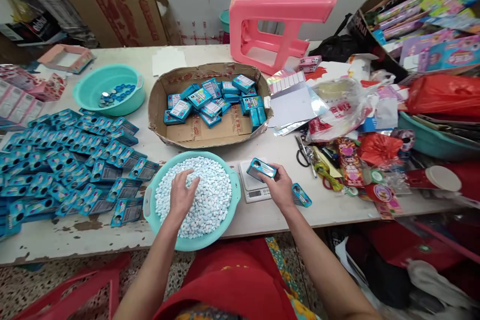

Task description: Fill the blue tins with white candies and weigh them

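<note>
My left hand [182,194] is over a turquoise basin [235,195] full of small pale blue and white candies [215,185], its thumb and fingers apart. I cannot tell whether the fingertips touch the candies. In my right hand [279,185] is a small blue box [261,167] with a round opening in its face, held above a white digital scale [245,182]. Another blue box [301,195] lies on the table just right of my right wrist. Many similar boxes [123,190] with round openings stand in rows left of the basin.
Behind the basin, a low cardboard tray [210,135] holds several blue boxes. A second turquoise basin [108,72] contains blue round pieces. Scissors [302,152], plastic bags [337,110] and packaging crowd the right side. A pink stool [277,15] lies tipped at the back.
</note>
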Tool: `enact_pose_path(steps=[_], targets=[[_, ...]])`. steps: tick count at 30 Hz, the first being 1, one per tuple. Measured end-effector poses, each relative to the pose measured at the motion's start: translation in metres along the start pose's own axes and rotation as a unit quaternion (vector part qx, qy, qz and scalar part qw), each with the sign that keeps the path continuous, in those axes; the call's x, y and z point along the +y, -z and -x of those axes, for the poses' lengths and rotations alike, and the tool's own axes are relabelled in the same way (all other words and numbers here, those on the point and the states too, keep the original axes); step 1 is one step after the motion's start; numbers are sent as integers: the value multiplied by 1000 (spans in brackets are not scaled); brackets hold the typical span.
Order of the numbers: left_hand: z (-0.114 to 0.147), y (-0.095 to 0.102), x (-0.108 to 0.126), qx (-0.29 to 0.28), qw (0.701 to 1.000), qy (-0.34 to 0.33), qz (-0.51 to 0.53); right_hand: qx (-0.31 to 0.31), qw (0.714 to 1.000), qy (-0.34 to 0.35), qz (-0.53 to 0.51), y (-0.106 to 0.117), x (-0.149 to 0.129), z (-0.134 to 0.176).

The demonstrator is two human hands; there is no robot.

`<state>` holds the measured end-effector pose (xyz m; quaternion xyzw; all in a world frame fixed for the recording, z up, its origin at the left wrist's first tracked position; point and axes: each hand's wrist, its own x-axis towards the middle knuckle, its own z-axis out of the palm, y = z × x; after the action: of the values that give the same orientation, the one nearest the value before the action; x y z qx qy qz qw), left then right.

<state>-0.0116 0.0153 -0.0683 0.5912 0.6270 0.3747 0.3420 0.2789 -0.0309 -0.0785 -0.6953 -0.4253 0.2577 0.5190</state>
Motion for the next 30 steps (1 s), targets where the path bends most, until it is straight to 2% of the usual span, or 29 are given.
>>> enact_pose_path(steps=[3, 7, 10, 14, 17, 20, 25, 28, 30], targets=[[2, 1, -2, -14, 999, 34, 24, 0, 1000, 7, 19, -3, 32, -8], [-1, 1, 4, -78, 995, 47, -39, -2, 997, 54, 54, 9, 40, 0], [-4, -3, 11, -93, 992, 35, -74, 55, 988, 90, 113, 41, 36, 9], [-8, -18, 30, -70, 995, -27, -65, 151, 974, 54, 159, 90, 49, 22], [-14, -38, 51, -101, 989, -91, -63, 166, 974, 9, 154, 112, 71, 32], [-23, -61, 74, -156, 970, -165, -89, 164, 976, -28, 142, 120, 90, 42], [-39, -104, 101, -244, 917, -265, -174, 148, 978, -60, 134, 122, 101, 53], [-40, -140, 105, -284, 882, -297, -229, 123, 982, -59, 129, 115, 103, 52], [-36, -162, 103, -331, 854, -294, -275, 119, 980, -81, 138, 109, 105, 49]])
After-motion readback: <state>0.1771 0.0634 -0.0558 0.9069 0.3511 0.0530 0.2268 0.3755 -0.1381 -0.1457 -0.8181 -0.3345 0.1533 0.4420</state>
